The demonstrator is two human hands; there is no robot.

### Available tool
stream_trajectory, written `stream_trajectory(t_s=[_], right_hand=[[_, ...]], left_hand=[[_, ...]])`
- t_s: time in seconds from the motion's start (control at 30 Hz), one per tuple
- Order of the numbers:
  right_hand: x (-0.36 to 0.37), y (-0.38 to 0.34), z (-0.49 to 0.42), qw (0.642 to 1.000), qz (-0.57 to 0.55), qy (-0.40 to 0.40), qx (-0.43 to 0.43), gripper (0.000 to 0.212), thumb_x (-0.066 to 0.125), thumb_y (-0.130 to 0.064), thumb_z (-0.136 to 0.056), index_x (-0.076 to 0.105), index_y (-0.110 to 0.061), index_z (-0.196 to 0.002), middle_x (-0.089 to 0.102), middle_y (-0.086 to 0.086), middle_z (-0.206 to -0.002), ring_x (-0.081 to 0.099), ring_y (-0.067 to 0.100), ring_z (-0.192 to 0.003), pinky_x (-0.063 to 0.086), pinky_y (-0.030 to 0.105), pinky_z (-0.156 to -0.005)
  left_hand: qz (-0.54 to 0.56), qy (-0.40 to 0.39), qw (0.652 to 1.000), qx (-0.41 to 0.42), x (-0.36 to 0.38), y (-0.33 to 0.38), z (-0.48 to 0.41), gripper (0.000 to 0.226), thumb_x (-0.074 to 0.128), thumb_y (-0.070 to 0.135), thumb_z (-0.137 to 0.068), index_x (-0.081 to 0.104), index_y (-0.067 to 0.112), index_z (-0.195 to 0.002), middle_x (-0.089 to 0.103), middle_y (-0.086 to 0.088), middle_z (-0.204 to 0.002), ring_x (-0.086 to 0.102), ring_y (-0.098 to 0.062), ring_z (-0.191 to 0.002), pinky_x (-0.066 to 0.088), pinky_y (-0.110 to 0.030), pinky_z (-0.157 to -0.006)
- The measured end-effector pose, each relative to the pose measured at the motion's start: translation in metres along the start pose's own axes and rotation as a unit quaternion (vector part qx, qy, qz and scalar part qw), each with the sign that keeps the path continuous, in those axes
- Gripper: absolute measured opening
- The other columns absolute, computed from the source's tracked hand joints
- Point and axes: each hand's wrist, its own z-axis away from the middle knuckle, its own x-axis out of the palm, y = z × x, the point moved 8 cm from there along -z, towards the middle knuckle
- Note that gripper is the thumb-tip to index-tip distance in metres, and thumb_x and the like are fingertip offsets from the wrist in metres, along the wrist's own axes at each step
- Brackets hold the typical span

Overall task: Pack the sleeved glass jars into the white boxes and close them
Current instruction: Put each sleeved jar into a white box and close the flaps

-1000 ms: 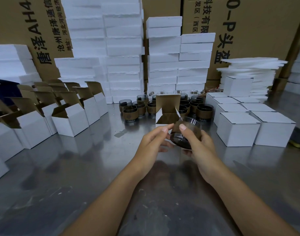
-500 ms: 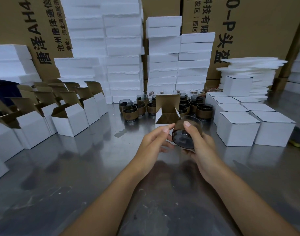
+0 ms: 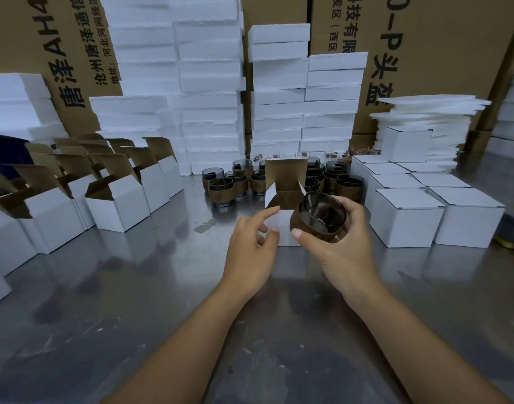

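My left hand [image 3: 250, 252] has let go of the jar [image 3: 320, 220] and gone to the open box [image 3: 284, 224]. My right hand [image 3: 346, 252] has turned the glass, so its mouth now faces up and toward me instead of its dark base.

The right fingers are curled round the brown sleeve, with the thumb under the near side and the rest wrapped behind. The jar hangs tilted just above the right front corner of the box and is not in it yet. On the left, my forefinger stretches to the front rim and my thumb tip rests against the front wall. The other fingers are loosely bent and nothing is pinched.

To do this well, I think I should stand the jar upright first, base down, and centre it over the opening before lowering. The fit looks snug, so a tilted entry would likely catch the sleeve on the rim. The lid flap [image 3: 285, 173] stands up at the back, out of the way. The small side flaps [image 3: 271, 195] lean inward, so I'd keep them pushed clear. The left hand should brace the light box so it doesn't slide on the steel table [image 3: 133, 287]. I'd lower the glass gently rather than drop it, then tuck the sides and fold the lid.
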Motion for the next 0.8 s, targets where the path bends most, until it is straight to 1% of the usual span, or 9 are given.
stream_trajectory(t_s=[0.07,0.13,0.2,0.23,0.37,0.5,0.6,0.7,0.8], right_hand=[[0.002,-0.003,0.001,1.000,0.008,-0.009,-0.014,0.067,0.083,-0.003,-0.063,0.044,-0.028,-0.112,0.054,-0.018,-0.102,0.055,-0.015,-0.091,0.043,0.003,-0.074],[0.003,-0.005,0.001,0.999,0.015,-0.009,-0.030,0.067,0.083,-0.002,-0.062,0.046,-0.030,-0.111,0.055,-0.011,-0.107,0.057,-0.006,-0.096,0.046,0.010,-0.081],[0.005,-0.008,0.001,0.999,0.019,-0.013,-0.042,0.067,0.083,-0.002,-0.061,0.047,-0.032,-0.109,0.054,-0.004,-0.112,0.056,0.002,-0.102,0.048,0.020,-0.087],[0.006,-0.008,0.001,0.999,0.018,-0.017,-0.046,0.068,0.083,-0.002,-0.060,0.048,-0.032,-0.109,0.055,-0.005,-0.113,0.056,0.004,-0.103,0.048,0.021,-0.088],[0.010,-0.012,0.002,0.997,0.021,-0.037,-0.057,0.070,0.085,-0.004,-0.061,0.050,-0.029,-0.117,0.057,-0.017,-0.108,0.056,-0.003,-0.104,0.045,0.011,-0.087],[0.012,-0.017,0.004,0.997,0.024,-0.037,-0.066,0.069,0.086,-0.008,-0.060,0.052,-0.025,-0.119,0.059,-0.022,-0.105,0.055,-0.008,-0.103,0.041,0.005,-0.084],[0.012,-0.019,0.004,0.996,0.035,-0.039,-0.067,0.069,0.086,-0.018,-0.061,0.053,-0.026,-0.120,0.059,-0.024,-0.107,0.055,-0.006,-0.104,0.041,0.007,-0.088],[0.010,-0.020,0.004,0.997,0.030,-0.032,-0.059,0.070,0.085,-0.029,-0.061,0.053,-0.028,-0.123,0.059,-0.021,-0.111,0.053,-0.008,-0.107,0.040,0.004,-0.087],[0.007,-0.022,0.005,0.998,0.026,-0.019,-0.051,0.073,0.079,-0.047,-0.057,0.053,-0.032,-0.124,0.059,-0.021,-0.114,0.052,-0.008,-0.110,0.040,0.005,-0.089]], left_hand=[[-0.038,0.000,0.999,0.012,0.001,0.001,-0.001,0.036,0.048,0.020,-0.096,0.052,0.035,-0.130,0.047,0.000,-0.101,0.052,-0.010,-0.081,0.036,0.003,-0.063],[-0.060,-0.002,0.998,0.013,0.003,-0.001,-0.003,0.038,0.048,0.021,-0.096,0.050,0.035,-0.132,0.046,0.001,-0.103,0.052,-0.009,-0.080,0.036,0.004,-0.062],[-0.085,-0.010,0.996,0.015,0.005,-0.002,-0.005,0.041,0.049,0.023,-0.096,0.046,0.037,-0.135,0.044,0.003,-0.105,0.051,-0.007,-0.078,0.039,0.001,-0.063],[-0.098,-0.017,0.995,0.017,0.006,-0.003,-0.006,0.042,0.049,0.025,-0.096,0.043,0.038,-0.136,0.043,0.003,-0.106,0.050,-0.006,-0.078,0.041,-0.003,-0.062],[-0.112,-0.033,0.993,0.016,0.009,-0.006,-0.010,0.049,0.052,0.024,-0.094,0.038,0.036,-0.140,0.040,0.003,-0.108,0.049,-0.005,-0.081,0.048,-0.020,-0.073],[-0.124,-0.043,0.991,0.019,0.011,-0.006,-0.013,0.055,0.055,0.016,-0.089,0.039,0.032,-0.139,0.039,0.002,-0.109,0.048,-0.012,-0.093,0.043,-0.021,-0.076],[-0.142,-0.037,0.989,0.027,0.009,-0.003,-0.015,0.043,0.056,0.014,-0.088,0.048,0.029,-0.128,0.042,0.001,-0.107,0.049,-0.016,-0.096,0.048,-0.028,-0.079],[-0.145,-0.020,0.988,0.051,0.007,0.005,-0.013,0.023,0.057,0.026,-0.091,0.055,0.030,-0.113,0.045,0.002,-0.101,0.050,-0.015,-0.093,0.051,-0.031,-0.079],[-0.156,-0.018,0.985,0.076,0.009,0.010,-0.010,0.022,0.057,0.031,-0.091,0.057,0.027,-0.113,0.046,0.004,-0.096,0.050,-0.015,-0.091,0.051,-0.030,-0.076]])
